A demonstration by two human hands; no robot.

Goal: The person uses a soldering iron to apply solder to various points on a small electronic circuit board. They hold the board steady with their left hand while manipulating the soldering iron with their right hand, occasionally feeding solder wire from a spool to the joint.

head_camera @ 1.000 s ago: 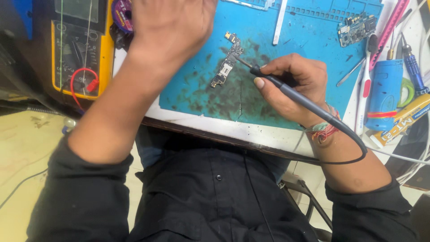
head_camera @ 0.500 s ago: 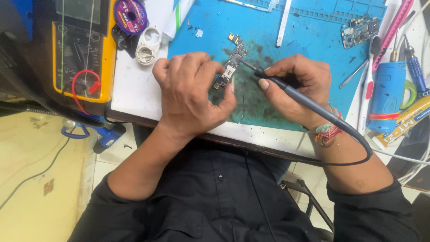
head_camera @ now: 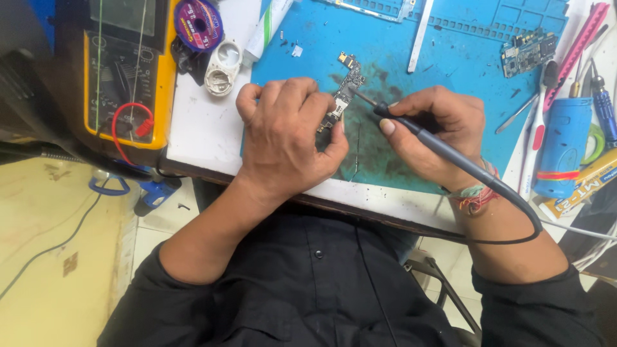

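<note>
A blue work mat (head_camera: 450,58), smudged dark near its middle, covered most of the white bench (head_camera: 199,132). On the mat lay a narrow circuit board (head_camera: 346,87), its lower end pinned under the curled fingers of the left hand (head_camera: 286,135). The right hand (head_camera: 434,128) was closed in a pen grip around a black soldering iron (head_camera: 427,138), whose tip touched the board's right edge; its cable looped past the wrist and off the bench edge. At the far left sat a yellow multimeter (head_camera: 125,71) with a red lead, beside a purple spool (head_camera: 199,24) and a small white round case (head_camera: 223,67). A second small circuit board (head_camera: 530,51) lay at the mat's upper right, near a blue cylindrical container (head_camera: 564,144) and a pink-handled tool (head_camera: 578,42). Below the bench edge a pale yellowish floor (head_camera: 45,270) showed, with a thin cable across it.
</note>
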